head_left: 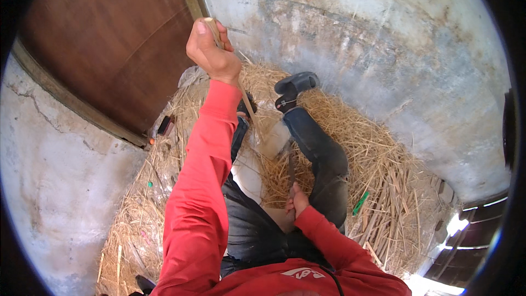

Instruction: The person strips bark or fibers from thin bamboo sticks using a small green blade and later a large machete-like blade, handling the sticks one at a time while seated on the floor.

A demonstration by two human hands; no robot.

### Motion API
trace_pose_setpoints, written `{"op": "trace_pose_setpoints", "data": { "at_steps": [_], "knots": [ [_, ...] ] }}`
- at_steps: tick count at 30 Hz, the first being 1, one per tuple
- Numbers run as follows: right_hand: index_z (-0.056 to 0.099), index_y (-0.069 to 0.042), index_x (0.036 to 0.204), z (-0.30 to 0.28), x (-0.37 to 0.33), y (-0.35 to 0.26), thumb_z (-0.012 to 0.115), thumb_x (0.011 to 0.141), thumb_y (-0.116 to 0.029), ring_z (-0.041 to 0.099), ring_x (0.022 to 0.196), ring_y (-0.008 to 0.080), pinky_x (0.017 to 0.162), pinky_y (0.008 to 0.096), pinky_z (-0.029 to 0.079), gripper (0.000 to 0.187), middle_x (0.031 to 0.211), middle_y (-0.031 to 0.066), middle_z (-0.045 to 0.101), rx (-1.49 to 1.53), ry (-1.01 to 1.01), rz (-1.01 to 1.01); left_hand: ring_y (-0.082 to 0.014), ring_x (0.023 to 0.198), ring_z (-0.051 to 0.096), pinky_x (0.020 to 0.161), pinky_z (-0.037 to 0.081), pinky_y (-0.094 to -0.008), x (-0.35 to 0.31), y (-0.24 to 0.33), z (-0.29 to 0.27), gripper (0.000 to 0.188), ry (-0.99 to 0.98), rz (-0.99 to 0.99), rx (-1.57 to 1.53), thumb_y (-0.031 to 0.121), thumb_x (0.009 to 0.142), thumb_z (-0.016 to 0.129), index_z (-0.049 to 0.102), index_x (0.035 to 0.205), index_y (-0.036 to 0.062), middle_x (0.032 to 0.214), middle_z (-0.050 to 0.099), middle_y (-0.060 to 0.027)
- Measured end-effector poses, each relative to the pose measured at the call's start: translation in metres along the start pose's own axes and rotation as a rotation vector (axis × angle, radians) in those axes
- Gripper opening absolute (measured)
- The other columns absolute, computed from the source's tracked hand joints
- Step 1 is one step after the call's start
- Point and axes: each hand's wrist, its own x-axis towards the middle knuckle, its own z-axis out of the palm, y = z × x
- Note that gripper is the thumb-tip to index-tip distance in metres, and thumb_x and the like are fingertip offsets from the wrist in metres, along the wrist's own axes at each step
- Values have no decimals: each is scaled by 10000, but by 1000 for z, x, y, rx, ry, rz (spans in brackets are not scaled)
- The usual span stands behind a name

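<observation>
Bamboo strip [241, 85] held raised w/ left hand [211, 49] fisted; knife [291, 169] gripped by right hand [296, 201] at knee. Splitting/shaving step judged underway; steady blade pressure along strip needed next.

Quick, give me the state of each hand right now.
Left hand: closed around the top end of a long thin stick, arm raised.
Right hand: closed on the handle of a dark blade, low by the knee.

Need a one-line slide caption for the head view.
Seated on straw, a person's left hand grips a raised cane strip while the right hand holds a dark blade between the legs.
</observation>
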Motion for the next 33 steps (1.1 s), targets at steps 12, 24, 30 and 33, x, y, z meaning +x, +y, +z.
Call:
{"op": "trace_pose_setpoints", "data": {
  "at_steps": [12, 24, 30, 33],
  "knots": [
    [424, -133, 816, 109, -156, -120, 374, 907, -765, 335, 384, 153, 375, 307, 317, 640, 528, -5, 362, 265, -633, -1130, -82, 468, 394, 415, 288, -226, 8, -6, -9, 536, 53, 2, 13, 491, 979, 365, 533, 725, 50, 593, 473, -11],
    [441, -136, 815, 85, -206, -169, 372, 887, -793, 355, 399, 132, 394, 296, 326, 665, 522, -4, 348, 78, -585, -725, -81, 464, 392, 417, 285, -227, 6, -2, -6, 505, 58, -24, 46, 438, 964, 393, 530, 716, 20, 582, 471, -25],
    [430, -112, 777, 88, -157, -98, 338, 938, -730, 371, 420, 127, 405, 273, 320, 645, 516, 13, 355, 188, -700, -853, -81, 476, 400, 417, 279, -224, -1, -2, 7, 513, 61, -17, 5, 449, 958, 404, 534, 713, 17, 585, 476, -24],
    [446, -113, 786, 60, -128, -68, 368, 950, -701, 350, 434, 106, 405, 260, 306, 615, 539, 1, 354, -178, -451, -269, -78, 479, 398, 420, 274, -219, -8, 3, 13, 518, 21, -24, 126, 455, 958, 403, 533, 711, 19, 586, 475, -18]
  ]
}}
